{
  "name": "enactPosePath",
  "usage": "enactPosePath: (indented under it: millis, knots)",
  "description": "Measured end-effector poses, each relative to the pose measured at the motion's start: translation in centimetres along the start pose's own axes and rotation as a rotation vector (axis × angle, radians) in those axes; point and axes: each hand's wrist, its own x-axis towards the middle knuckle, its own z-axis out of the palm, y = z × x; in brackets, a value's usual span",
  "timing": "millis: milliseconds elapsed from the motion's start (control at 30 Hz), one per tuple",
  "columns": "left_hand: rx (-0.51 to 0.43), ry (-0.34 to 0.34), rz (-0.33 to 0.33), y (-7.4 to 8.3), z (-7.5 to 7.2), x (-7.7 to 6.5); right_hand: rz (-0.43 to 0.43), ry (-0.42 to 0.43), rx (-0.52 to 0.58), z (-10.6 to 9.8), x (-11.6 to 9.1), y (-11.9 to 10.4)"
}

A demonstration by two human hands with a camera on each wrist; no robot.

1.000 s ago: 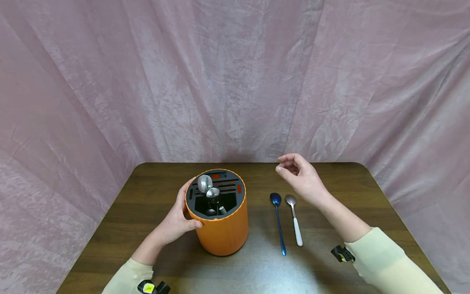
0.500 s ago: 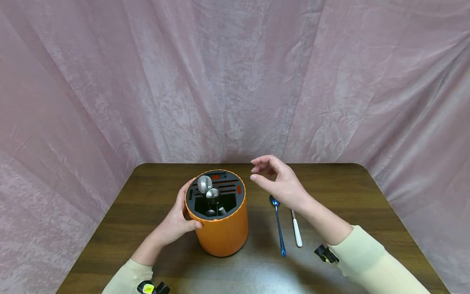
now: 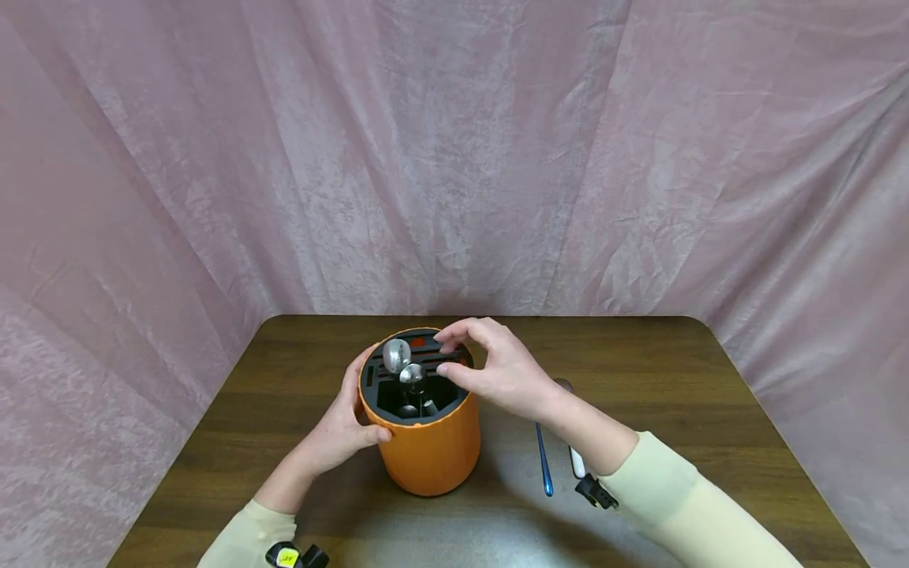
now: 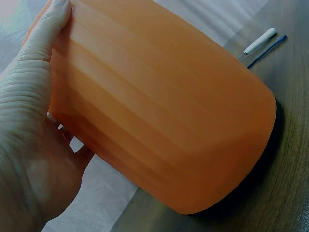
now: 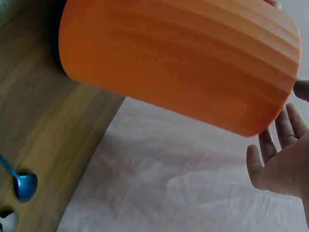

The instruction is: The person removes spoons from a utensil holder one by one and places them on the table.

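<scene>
An orange utensil holder [image 3: 432,457] with a dark slotted insert [image 3: 387,404] stands upright on the table. My left hand [image 3: 339,430] grips its left side near the rim, thumb on the front; in the left wrist view the thumb [image 4: 42,34] lies along the orange wall. Bowls up in the holder are a silver spoon [image 3: 396,355] and a second silver spoon [image 3: 412,374]. Over the right part of the insert, my right hand [image 3: 500,369] has thumb and fingers spread apart with nothing between them. In the right wrist view, its fingers overlap the rim end of the holder.
Right of the holder, a blue spoon [image 3: 544,469] and a white-handled spoon [image 3: 577,464] lie side by side on the wooden table [image 3: 682,394], partly hidden by my right forearm. A pink curtain [image 3: 454,158] hangs behind the table's back edge.
My right hand has moved left from above the loose spoons to the top of the holder, its thumb and fingers spreading wider. The left hand and the holder stay put.
</scene>
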Motion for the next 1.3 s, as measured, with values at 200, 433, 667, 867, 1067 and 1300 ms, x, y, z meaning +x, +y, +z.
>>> enactPosePath:
  millis: [200,433,667,867,1067,1300]
  knots:
    - [0.011,0.000,-0.004,0.1,0.1,0.0,-0.010,-0.057,-0.108,1.2,0.5,-0.1]
    - [0.013,-0.001,-0.003,0.0,0.0,0.0,0.017,-0.087,-0.153,2.1,0.8,-0.3]
    - [0.006,-0.001,0.001,0.0,0.0,0.0,0.021,-0.093,-0.205,2.5,1.2,-0.5]
    - [-0.004,0.000,-0.003,0.1,0.0,0.0,0.048,-0.113,-0.268,2.7,1.5,-0.6]
    - [-0.005,0.001,0.000,-0.1,-0.1,0.0,0.050,-0.125,-0.286,2.8,1.6,-0.7]
    - [0.000,-0.001,0.005,-0.2,-0.1,0.0,0.057,-0.074,-0.189,2.6,1.2,-0.3]
